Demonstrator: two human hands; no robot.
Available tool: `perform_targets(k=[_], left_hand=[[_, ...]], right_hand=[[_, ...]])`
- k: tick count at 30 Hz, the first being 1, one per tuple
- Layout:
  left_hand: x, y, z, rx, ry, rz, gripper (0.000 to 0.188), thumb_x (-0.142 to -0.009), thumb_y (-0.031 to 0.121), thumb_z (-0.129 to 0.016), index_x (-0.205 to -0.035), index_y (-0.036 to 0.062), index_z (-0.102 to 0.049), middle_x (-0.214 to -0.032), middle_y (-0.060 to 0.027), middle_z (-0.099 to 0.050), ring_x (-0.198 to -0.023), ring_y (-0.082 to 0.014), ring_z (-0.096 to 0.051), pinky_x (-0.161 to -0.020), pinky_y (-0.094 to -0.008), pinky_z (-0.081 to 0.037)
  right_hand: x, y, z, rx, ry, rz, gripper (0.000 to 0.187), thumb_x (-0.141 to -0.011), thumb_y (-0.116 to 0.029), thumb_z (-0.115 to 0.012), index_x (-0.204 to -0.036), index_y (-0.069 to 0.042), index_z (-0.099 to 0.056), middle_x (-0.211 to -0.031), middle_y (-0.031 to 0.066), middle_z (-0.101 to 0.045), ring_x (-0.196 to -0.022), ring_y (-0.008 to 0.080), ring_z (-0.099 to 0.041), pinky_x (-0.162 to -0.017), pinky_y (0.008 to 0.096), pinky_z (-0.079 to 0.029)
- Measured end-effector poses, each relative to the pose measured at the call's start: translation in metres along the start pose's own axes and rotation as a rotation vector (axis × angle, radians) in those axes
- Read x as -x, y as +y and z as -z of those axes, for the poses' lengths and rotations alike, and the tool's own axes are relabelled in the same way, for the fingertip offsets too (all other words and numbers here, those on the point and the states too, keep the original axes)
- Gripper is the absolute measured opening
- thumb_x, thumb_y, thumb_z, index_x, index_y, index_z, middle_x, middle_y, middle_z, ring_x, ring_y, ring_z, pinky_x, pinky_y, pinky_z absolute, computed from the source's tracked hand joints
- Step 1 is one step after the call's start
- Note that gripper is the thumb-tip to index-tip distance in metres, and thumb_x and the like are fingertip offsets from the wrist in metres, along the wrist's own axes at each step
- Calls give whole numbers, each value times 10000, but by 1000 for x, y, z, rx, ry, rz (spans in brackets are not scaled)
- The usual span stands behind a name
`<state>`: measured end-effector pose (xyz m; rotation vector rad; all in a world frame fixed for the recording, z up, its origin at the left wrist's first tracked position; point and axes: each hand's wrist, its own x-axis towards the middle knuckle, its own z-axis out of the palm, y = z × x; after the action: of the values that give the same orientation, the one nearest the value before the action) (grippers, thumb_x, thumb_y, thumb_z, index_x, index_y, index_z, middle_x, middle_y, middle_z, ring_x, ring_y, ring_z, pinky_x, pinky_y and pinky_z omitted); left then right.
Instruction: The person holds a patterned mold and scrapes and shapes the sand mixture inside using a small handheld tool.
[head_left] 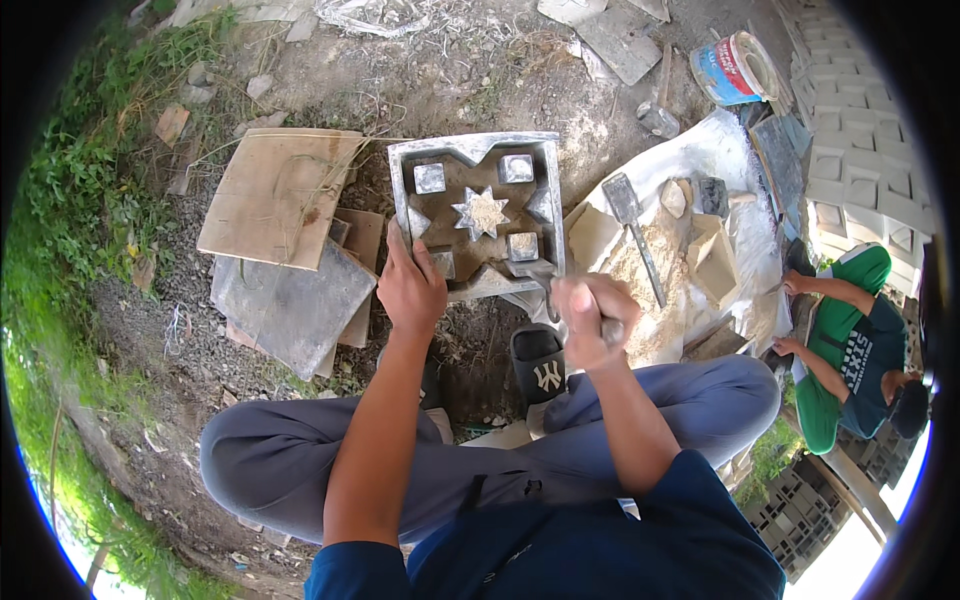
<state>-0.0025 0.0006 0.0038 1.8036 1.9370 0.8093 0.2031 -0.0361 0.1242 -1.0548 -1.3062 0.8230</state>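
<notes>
A square grey metal mould (400, 185) lies on the ground in front of me. It has notched inner walls, a star-shaped block (480, 213) in its middle and square blocks near its corners. My left hand (412, 290) grips the mould's left wall near its lower corner, fingers over the rim. At the lower right corner, my right hand (597, 315) is closed round the handle of a small trowel (538, 268). Its blade is at the mould's edge, beside the lower right block; whether it touches is unclear. Pale powder covers some block tops.
Flat boards (285, 195) and a grey slab (290, 305) are stacked on the left. To the right, a white sheet (735, 150) bears sandy powder (640, 265), a flat scoop (622, 200) and a hammer (712, 196). Beyond stands a paint bucket (735, 70). Another person (860, 330) sits far right.
</notes>
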Motion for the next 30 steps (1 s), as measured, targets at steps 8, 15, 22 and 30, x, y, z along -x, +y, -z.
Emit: perform_targets(k=[8, 15, 22, 30], left_hand=[[1, 0, 2, -38, -46, 48, 459, -1037, 192, -494, -1426, -49, -454, -1142, -308, -685, -917, -466, -703, -691, -503, -585], [-4, 0, -1, -20, -19, 6, 459, -1030, 181, -509, -1412, -69, -460, -1120, -322, -684, -906, -475, -700, -691, -504, -582], [-1, -2, 0, -11, -3, 7, 470, -1028, 178, -510, -1420, -74, -446, -1071, -328, -689, -857, -480, -699, -660, -510, -574], [-1, 1, 1, -3, -11, 20, 476, -1029, 177, -509, -1431, -69, -439, -1072, -320, -693, -863, -479, -699, -662, -510, -574]], right_hand=[[0, -17, -3, 44, -5, -10, 370, -987, -44, -556, -631, 28, -483, -524, 44, -481, -412, 148, -395, -418, 330, -284], [-4, -5, 0, 176, -61, -176, 355, -992, -54, -601, -655, 6, -506, -537, 55, -498, -424, 147, -432, -428, 297, -318], [-24, -62, 28, -332, 167, -19, 458, -1036, -306, -594, -678, -53, -464, -535, -1, -432, -453, 118, -396, -427, 313, -319], [-46, -72, 23, -465, -22, 23, 680, -1025, -641, -426, -681, -57, -488, -558, 48, -418, -496, 174, -329, -511, 351, -282]])
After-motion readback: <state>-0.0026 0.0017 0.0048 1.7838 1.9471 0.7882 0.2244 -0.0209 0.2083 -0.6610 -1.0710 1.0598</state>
